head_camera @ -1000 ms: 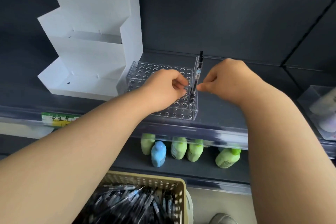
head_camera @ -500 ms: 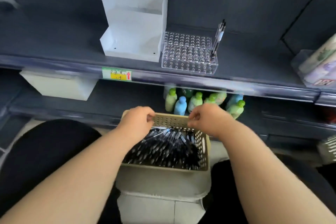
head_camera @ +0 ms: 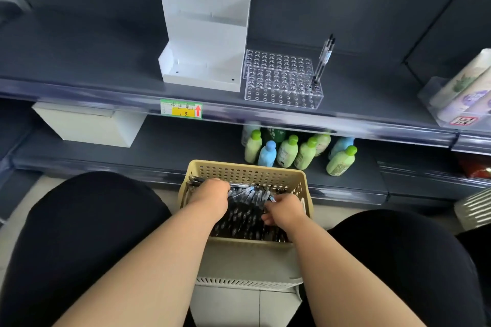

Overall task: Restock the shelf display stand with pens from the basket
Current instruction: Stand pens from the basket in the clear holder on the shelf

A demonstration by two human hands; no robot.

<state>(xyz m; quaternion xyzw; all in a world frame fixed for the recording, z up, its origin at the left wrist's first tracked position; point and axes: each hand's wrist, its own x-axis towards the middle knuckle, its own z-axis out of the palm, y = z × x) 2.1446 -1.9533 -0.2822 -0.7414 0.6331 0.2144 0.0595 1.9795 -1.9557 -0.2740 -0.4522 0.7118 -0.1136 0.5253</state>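
Black-and-clear pens [head_camera: 247,210] fill the beige perforated plastic basket [head_camera: 247,171]. The left hand [head_camera: 212,194] and right hand [head_camera: 285,211] lie among them, fingers curled; whether either pinches one I cannot tell. Beyond the hands, the clear acrylic holed display stand [head_camera: 281,87] carries two upright pens [head_camera: 322,61].

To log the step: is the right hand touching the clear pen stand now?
Apart. The head view shows the right hand down in the basket, while the clear pen stand sits on the shelf far above it.
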